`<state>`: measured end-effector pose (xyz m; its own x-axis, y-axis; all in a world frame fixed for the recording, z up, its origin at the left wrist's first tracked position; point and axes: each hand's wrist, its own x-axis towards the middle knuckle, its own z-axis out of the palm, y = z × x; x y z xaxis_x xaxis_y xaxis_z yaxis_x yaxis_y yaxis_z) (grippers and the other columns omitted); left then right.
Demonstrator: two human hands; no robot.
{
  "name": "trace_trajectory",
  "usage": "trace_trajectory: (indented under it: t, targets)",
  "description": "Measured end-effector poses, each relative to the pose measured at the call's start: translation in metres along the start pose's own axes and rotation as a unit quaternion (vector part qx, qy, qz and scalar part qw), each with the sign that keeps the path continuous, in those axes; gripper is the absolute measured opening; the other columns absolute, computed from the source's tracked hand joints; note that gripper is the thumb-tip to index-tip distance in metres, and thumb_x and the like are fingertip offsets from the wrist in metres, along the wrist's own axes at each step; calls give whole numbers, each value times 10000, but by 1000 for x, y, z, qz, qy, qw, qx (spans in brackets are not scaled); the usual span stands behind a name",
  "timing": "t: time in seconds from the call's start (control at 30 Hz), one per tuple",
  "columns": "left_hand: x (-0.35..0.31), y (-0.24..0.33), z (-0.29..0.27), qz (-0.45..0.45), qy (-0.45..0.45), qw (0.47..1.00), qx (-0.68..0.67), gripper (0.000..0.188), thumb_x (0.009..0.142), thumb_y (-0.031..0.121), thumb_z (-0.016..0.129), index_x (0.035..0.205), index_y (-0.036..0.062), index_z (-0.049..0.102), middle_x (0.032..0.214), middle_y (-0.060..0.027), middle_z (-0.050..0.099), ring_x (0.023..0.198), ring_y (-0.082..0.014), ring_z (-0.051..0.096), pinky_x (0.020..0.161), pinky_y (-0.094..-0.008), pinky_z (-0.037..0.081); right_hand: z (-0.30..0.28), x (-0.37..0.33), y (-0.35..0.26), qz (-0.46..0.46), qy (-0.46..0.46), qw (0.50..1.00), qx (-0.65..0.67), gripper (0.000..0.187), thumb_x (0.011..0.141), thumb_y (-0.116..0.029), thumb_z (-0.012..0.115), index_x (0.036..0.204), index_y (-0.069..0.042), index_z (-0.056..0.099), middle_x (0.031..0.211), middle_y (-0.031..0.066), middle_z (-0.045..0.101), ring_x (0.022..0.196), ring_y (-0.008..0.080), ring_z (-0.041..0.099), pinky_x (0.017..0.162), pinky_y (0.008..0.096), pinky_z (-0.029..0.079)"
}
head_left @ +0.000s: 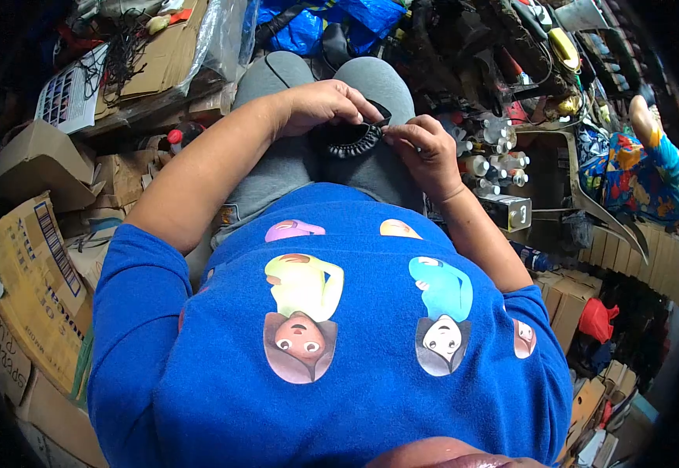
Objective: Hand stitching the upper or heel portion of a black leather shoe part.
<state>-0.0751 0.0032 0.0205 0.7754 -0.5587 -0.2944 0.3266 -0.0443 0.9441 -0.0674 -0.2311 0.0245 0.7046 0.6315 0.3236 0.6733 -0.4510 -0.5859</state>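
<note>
A small black piece of fabric with a gathered, ruffled edge (355, 147) lies over my lap, between my two grey-clad knees. My left hand (330, 105) is closed on its upper side, the fingertips bent down onto the dark cloth. At the ruffled edge's right end, the thumb and fingers of my right hand (427, 148) are pinched together on the fabric. Whether a needle or thread is between those fingertips is too small to tell. A thin black cord lies across my left knee (281, 72).
Cardboard boxes (47, 160) crowd my left, below a pile with flattened cardboard (156, 66) and black cords. Several small clear bottles (499, 168) stand close to my right forearm. Farther right, a person's bare limb (644, 121) shows beside colourful cloth. Blue plastic (300, 31) lies beyond my knees.
</note>
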Motion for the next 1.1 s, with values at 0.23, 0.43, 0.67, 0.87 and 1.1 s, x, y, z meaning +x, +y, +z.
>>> trace_trajectory:
  t: [0.23, 0.43, 0.67, 0.87, 1.1]
  targets:
    - [5, -4, 3, 10, 27, 1000, 3, 282, 801, 130, 615, 1046, 1, 665, 959, -56, 654, 910, -110, 574, 868, -240, 416, 0, 0, 7, 17, -12, 999, 41, 199, 710, -24, 705, 868, -145, 703, 801, 59, 603, 719, 232, 594, 633, 328, 484]
    - [9, -9, 2, 16, 29, 999, -13, 262, 809, 147, 656, 1021, -6, 665, 906, -44, 671, 829, -95, 596, 812, -221, 446, 4, 2, 5, 52, -18, 992, 112, 198, 719, -17, 708, 884, -126, 698, 809, 67, 611, 736, 227, 608, 645, 314, 491]
    - [3, -4, 1, -2, -5, 1000, -23, 294, 819, 122, 625, 1083, -4, 647, 943, -43, 660, 874, -100, 587, 844, -229, 433, -6, 1, -11, -10, -34, 999, -36, 222, 701, -45, 688, 881, -173, 700, 791, 55, 599, 720, 256, 578, 629, 351, 481]
    - [2, -2, 0, 16, -17, 999, 42, 331, 825, 110, 604, 1133, -11, 624, 1014, -37, 626, 949, -132, 568, 901, -257, 409, -15, 11, -29, -71, -87, 983, -142, 194, 726, -71, 627, 890, -156, 685, 769, 71, 558, 707, 257, 558, 679, 362, 435]
    - [3, -2, -4, 30, -96, 990, 96, 338, 811, 56, 583, 1136, -34, 592, 1067, -70, 624, 1010, -155, 562, 941, -274, 395, -26, 40, -48, -99, -247, 937, -227, 200, 745, -33, 522, 855, -95, 678, 782, 114, 564, 777, 285, 602, 720, 389, 443]
